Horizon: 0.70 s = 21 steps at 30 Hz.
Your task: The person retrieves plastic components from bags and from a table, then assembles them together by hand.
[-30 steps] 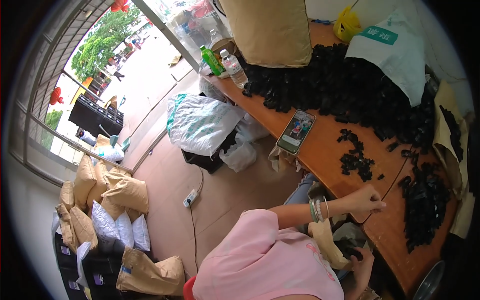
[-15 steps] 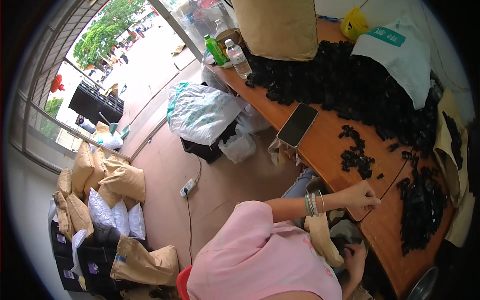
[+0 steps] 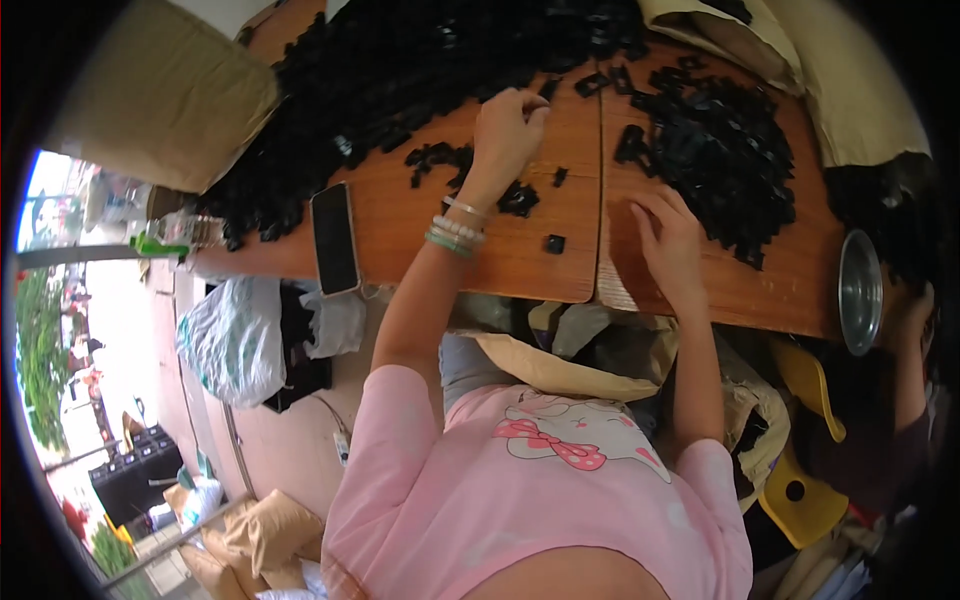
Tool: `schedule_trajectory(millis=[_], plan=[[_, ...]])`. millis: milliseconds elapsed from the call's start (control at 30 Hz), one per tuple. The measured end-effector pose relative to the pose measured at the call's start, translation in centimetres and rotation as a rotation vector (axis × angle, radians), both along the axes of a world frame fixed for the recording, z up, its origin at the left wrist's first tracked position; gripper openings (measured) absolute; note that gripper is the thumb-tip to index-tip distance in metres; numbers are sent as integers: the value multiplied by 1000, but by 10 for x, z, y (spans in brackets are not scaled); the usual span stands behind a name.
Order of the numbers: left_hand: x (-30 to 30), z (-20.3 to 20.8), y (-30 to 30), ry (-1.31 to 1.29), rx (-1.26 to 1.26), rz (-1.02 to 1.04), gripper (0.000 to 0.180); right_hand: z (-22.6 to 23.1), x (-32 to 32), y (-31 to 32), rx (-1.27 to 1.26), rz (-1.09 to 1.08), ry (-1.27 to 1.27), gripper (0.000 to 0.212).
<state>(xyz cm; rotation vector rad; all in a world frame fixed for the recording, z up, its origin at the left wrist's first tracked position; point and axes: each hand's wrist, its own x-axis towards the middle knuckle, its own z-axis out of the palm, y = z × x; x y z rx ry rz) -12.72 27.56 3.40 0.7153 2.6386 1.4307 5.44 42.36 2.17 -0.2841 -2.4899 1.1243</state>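
A wooden table (image 3: 520, 265) carries a big heap of small black plastic parts (image 3: 400, 80) at the back and a second heap (image 3: 720, 160) on the right. My left hand (image 3: 505, 125), with bead bracelets at the wrist, reaches to the edge of the big heap. Its fingers curl over a loose black part (image 3: 548, 90), and whether they grip it is hidden. My right hand (image 3: 665, 245) lies flat on the wood beside the right heap, fingers apart and empty. Loose black parts (image 3: 520, 198) lie scattered between the hands.
A dark phone (image 3: 335, 238) lies near the table's left front edge, and a metal bowl (image 3: 860, 290) sits at the right front. Plastic bottles (image 3: 175, 230) and a tan sack (image 3: 160, 95) are at the far left. Another person (image 3: 900, 400) sits by a yellow chair (image 3: 800, 480).
The view has swung down onto the table. My left hand has moved from the scattered parts up to the big heap. My right hand has come up from my lap onto the wood.
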Motion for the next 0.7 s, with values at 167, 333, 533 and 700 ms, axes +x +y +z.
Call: schedule_trajectory(millis=[167, 333, 533, 700], plan=[[-32, -36, 29, 493, -507, 45, 25, -1, -61, 7, 326, 45, 284, 11], [-36, -50, 29, 462, -389, -68, 26, -34, -151, 47, 603, 9, 121, 23], [-17, -16, -11, 273, -73, -105, 28, -16, -152, 29, 854, 1, 250, 47], [27, 20, -24, -416, 239, -363, 27, 2, -92, 3, 570, 416, 396, 52]])
